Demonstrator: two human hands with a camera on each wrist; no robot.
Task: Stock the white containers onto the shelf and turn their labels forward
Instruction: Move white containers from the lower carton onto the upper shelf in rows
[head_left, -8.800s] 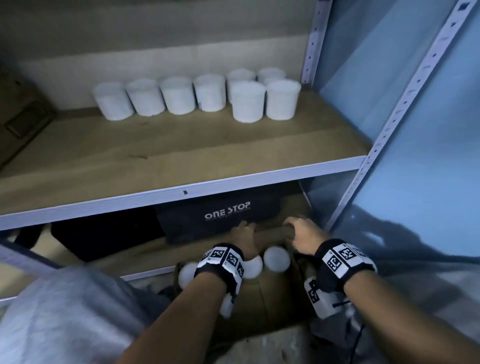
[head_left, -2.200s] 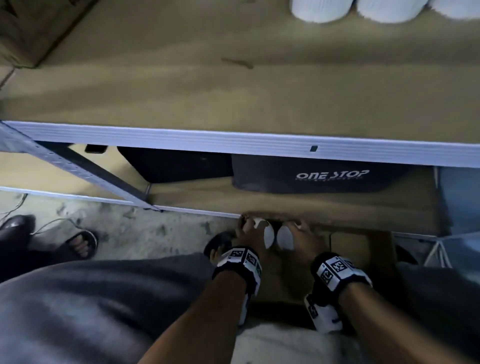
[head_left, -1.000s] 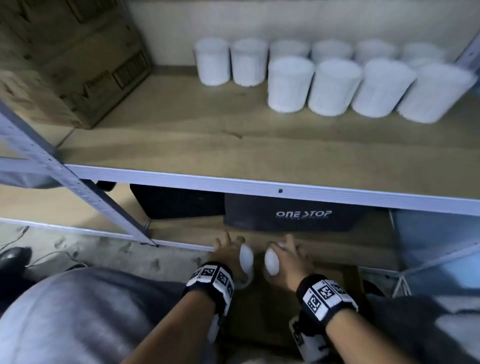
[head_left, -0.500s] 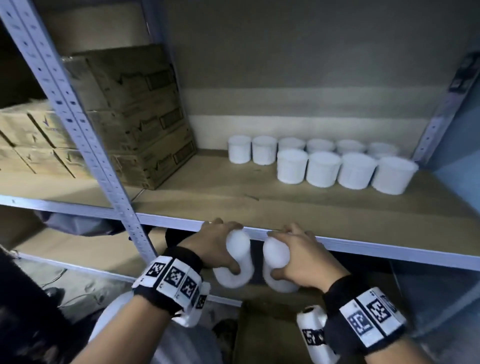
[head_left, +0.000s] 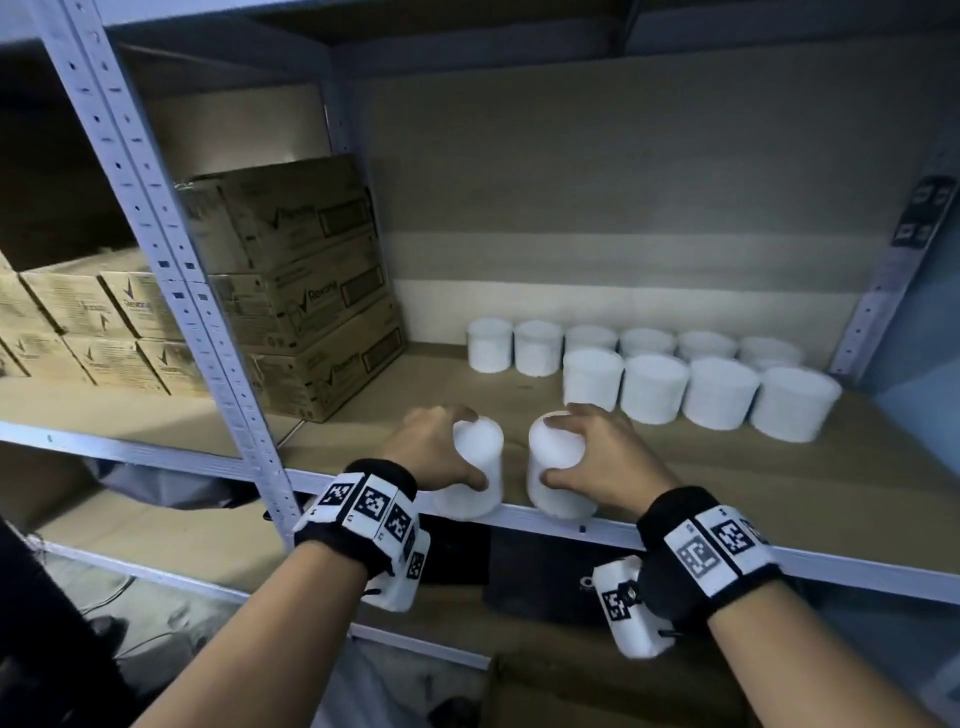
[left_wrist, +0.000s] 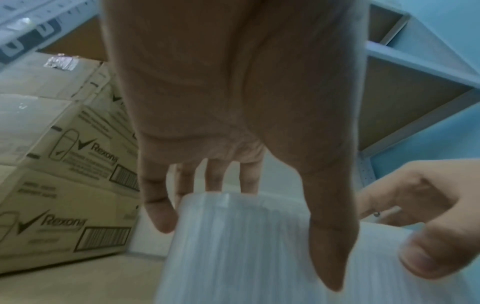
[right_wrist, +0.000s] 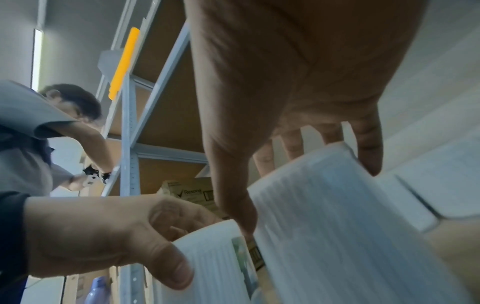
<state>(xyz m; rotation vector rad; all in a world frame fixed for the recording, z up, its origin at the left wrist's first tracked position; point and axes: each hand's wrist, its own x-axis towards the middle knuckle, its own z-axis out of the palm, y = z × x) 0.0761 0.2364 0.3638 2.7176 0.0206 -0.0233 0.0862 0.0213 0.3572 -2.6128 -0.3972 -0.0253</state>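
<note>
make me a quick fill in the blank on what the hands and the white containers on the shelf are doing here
1. Each hand grips ____ white container: the left hand its own, the right hand another.
2. The front row of containers standing on the shelf holds ____.
3. The stacked cardboard boxes stand to the ____ of those containers.

Missing words: one; four; left
</note>
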